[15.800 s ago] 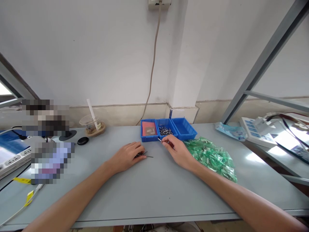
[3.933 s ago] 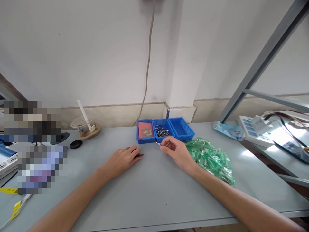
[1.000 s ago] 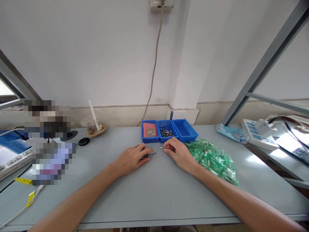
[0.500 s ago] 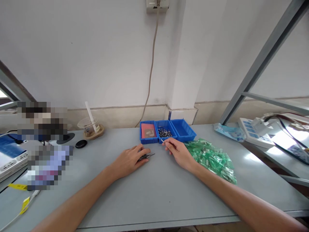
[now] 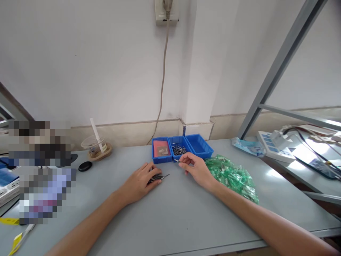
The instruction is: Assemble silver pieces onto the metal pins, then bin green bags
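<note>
My left hand (image 5: 141, 181) rests on the grey table, its fingers curled round several thin dark metal pieces (image 5: 157, 178); one pointed end sticks out to the right. My right hand (image 5: 195, 169) pinches a small light metal piece (image 5: 177, 160) between thumb and fingers, just in front of the blue bins. The middle blue bin (image 5: 176, 156) holds many small metal parts (image 5: 179, 149). In the left blue bin (image 5: 162, 160) lie a red sheet and a small clear packet. The right blue bin (image 5: 204, 154) shows a bare inside.
Green plastic bags (image 5: 234, 177) lie beside my right forearm. A clear cup with a white straw (image 5: 96, 130) and a round black object (image 5: 85, 166) stand at the left. Power strips (image 5: 275, 145) and a blue packet (image 5: 249, 146) are at the right.
The view has shifted slightly, so the bins and table items sit a little further left and mostly lower. Both hands keep their holds, with little change in place.
</note>
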`<action>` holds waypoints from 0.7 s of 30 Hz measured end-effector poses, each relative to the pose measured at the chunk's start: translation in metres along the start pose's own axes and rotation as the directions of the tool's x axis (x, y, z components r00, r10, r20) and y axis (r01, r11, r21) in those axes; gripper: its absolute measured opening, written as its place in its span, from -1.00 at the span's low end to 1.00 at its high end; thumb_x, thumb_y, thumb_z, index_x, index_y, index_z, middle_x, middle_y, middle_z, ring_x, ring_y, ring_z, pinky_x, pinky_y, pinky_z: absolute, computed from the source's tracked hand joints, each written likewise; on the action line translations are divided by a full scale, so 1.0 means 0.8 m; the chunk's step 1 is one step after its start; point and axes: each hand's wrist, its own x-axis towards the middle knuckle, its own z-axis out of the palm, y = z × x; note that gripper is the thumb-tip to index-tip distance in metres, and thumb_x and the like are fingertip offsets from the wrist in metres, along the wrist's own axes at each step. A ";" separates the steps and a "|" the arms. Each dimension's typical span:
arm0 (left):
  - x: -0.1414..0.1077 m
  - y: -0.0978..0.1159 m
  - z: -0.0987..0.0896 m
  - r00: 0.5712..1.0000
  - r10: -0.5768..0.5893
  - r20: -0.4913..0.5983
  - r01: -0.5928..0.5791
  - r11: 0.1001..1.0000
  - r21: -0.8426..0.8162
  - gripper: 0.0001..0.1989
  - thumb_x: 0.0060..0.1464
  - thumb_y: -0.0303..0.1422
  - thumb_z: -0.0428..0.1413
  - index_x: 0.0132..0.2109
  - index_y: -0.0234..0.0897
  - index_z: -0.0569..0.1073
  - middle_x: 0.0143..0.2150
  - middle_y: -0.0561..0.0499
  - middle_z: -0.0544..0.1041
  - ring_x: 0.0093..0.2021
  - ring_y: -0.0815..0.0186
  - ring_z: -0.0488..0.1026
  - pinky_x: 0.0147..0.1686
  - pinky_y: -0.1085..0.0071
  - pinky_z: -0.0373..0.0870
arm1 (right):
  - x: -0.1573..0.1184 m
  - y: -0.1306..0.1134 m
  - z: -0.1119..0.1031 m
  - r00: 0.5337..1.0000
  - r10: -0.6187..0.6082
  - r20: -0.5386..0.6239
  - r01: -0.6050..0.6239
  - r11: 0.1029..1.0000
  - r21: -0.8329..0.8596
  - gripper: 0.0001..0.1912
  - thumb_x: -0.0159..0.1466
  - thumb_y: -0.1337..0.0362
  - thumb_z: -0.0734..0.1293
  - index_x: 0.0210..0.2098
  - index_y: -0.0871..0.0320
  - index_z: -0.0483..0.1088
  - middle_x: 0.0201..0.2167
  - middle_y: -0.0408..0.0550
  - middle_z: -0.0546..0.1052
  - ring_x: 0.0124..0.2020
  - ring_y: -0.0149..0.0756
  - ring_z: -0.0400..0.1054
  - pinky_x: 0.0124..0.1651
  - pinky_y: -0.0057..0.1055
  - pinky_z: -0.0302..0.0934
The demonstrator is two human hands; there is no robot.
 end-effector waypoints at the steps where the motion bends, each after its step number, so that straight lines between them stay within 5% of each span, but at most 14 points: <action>1: 0.000 0.000 0.000 1.000 0.002 0.000 -0.002 1.000 -0.009 -0.74 0.48 -0.15 -0.02 0.13 -0.13 0.44 0.05 -0.06 0.45 -0.02 0.18 0.39 0.01 0.24 0.42 | -0.001 -0.003 0.001 0.999 0.032 0.018 -0.033 0.997 0.068 -0.71 0.27 0.01 0.47 -0.19 0.08 0.48 -0.34 -0.13 0.43 -0.34 -0.27 0.34 -0.39 -0.36 0.36; 11: 0.002 0.003 -0.004 1.000 -0.004 0.008 0.004 1.000 -0.030 -0.76 0.48 -0.19 0.00 0.10 -0.14 0.47 0.07 -0.06 0.45 0.02 0.15 0.36 0.08 0.20 0.38 | -0.008 -0.018 -0.001 0.926 0.269 0.264 -0.364 0.815 0.450 -0.66 0.30 -0.02 0.48 -0.19 0.13 0.51 -0.36 -0.16 0.34 -0.45 -0.47 0.18 -0.53 -0.57 0.16; 17: 0.003 0.006 -0.002 1.000 -0.028 0.003 0.028 0.999 -0.030 -0.62 0.34 0.02 0.13 0.09 -0.13 0.47 0.11 -0.08 0.44 0.05 0.08 0.36 0.07 0.13 0.37 | -0.005 -0.016 -0.001 0.956 0.222 0.194 -0.282 0.876 0.392 -0.61 0.24 -0.03 0.53 -0.13 0.11 0.47 -0.28 -0.14 0.42 -0.43 -0.45 0.27 -0.57 -0.56 0.22; 21: 0.005 0.008 0.005 0.998 -0.067 -0.015 0.066 0.997 -0.038 -0.70 0.39 -0.05 0.09 0.06 -0.12 0.47 0.07 -0.05 0.46 0.01 0.10 0.36 0.04 0.13 0.35 | -0.008 -0.016 0.007 0.973 0.171 0.152 -0.211 0.930 0.300 -0.62 0.22 -0.02 0.54 -0.20 0.10 0.44 -0.38 -0.20 0.35 -0.44 -0.42 0.28 -0.63 -0.56 0.18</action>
